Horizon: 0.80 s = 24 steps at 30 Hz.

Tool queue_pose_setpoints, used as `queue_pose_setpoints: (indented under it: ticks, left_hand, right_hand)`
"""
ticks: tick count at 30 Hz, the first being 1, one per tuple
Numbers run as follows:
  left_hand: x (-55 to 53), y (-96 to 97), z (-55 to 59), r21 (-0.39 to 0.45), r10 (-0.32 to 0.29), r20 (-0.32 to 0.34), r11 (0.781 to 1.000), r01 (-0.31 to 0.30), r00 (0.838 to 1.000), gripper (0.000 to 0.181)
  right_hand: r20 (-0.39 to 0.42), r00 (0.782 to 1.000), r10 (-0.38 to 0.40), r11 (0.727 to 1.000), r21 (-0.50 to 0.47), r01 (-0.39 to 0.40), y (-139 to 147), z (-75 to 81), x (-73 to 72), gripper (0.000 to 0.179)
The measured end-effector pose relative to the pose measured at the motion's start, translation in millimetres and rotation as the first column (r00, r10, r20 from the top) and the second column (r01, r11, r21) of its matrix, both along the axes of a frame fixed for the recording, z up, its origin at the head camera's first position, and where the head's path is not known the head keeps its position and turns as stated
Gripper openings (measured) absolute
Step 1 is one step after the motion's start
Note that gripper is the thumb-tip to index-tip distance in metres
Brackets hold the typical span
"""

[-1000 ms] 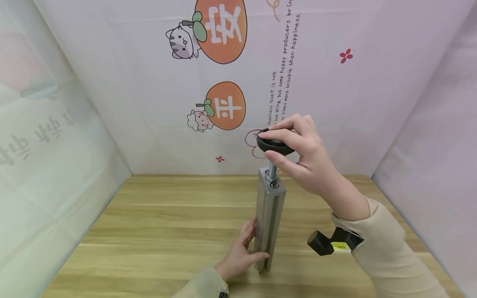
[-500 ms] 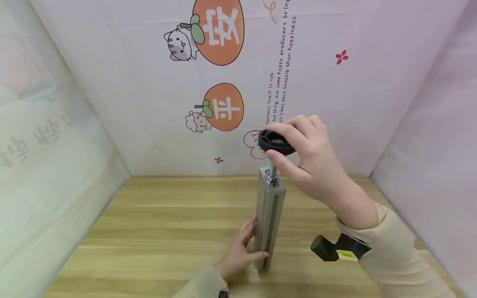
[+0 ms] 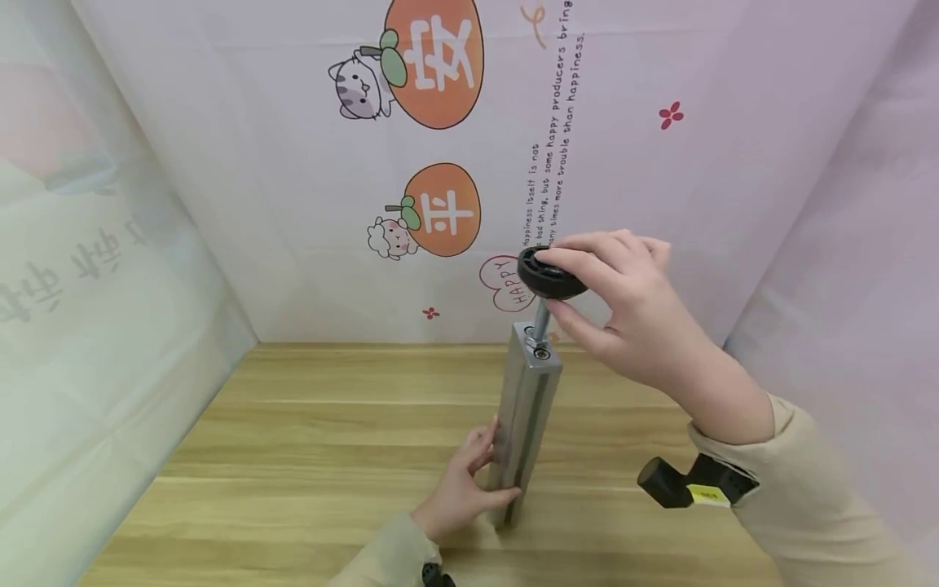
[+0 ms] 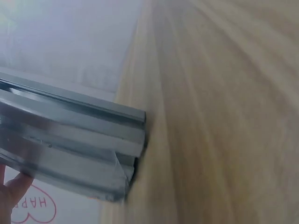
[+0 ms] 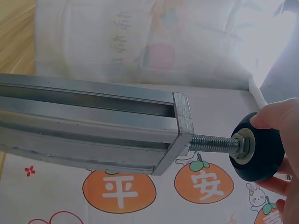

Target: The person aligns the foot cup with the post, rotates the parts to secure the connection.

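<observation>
A silver aluminium profile [image 3: 524, 416] stands on the table, leaning slightly, its slots running lengthwise. My left hand [image 3: 458, 493] grips it low down, thumb on the near side and fingers behind. On its upper end sits an end plate [image 5: 183, 123] with screw heads, and a threaded rod [image 5: 212, 143] rises from there to a black round levelling foot [image 3: 546, 275]. My right hand [image 3: 638, 297] holds the rim of the foot between thumb and fingers. A nut [image 5: 243, 144] shows against the underside of the foot. The left wrist view shows the lower end of the profile close to the wood.
The wooden table [image 3: 293, 456] ends at a printed cloth wall [image 3: 623, 163] close behind the profile. More cloth hangs along the left and right sides. A black wrist device [image 3: 685, 481] sticks out from the right sleeve.
The levelling foot has shifted a little right, and the profile leans more. My right fingers have changed place on the foot's rim, and the right forearm has moved right. My left hand keeps its grip.
</observation>
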<state>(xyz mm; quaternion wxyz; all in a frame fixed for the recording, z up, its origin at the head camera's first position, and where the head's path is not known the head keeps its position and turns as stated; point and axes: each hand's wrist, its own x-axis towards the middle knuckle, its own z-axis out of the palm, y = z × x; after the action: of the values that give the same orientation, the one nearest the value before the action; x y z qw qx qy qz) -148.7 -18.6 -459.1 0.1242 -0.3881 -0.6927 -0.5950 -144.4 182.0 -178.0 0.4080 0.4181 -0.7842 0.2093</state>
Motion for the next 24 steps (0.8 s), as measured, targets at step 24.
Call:
queue_pose_setpoints:
  ticks: [24]
  left_hand:
    - [-34.4,-78.0,1.3,-0.436,0.280,0.115,0.876,-0.205,0.953,0.044]
  right_hand:
    - [0.885,0.443,-0.144,0.939,-0.019,0.344,99.5,-150.2,-66.0,0.053]
